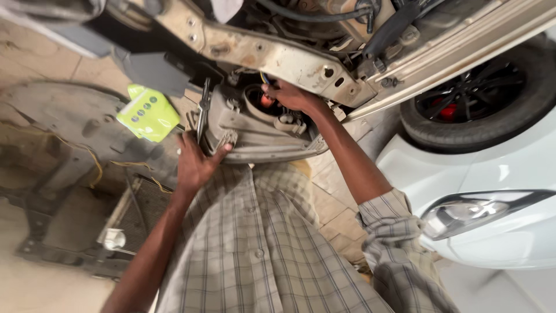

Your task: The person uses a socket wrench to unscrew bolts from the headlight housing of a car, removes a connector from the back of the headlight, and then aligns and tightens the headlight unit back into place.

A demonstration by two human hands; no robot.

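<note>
- The left hand, left of centre in the frame, is closed on the lower left edge of the grey headlamp housing, thumb hooked over the rim and palm under it, carrying its weight.
- The right hand, just above centre, has its fingers curled into the round opening at the back of the housing, around an orange bulb holder; whether they actually pinch it I cannot tell.
- The housing sits at mid-frame, tilted, just below the bare cream body rail and not visibly fixed to it. If the left grip slackens, the unit could drop onto the tiled floor and crack.
- Pliers stand upright just beside the housing's left side, touching or nearly touching the left fingers. They look loosely held at best, so a shift of the hand could let them fall.
- Wires run from the rail down into the opening. Tugging the housing away could strain them or the holder.
- The rail's rusted edges and brackets lie close above the right wrist; a quick pull upward could scrape it.
- A yellow-green packet lies at left on a detached grey panel, and a white car's bumper stands at right, near the right elbow, where a swing back could knock it.
</note>
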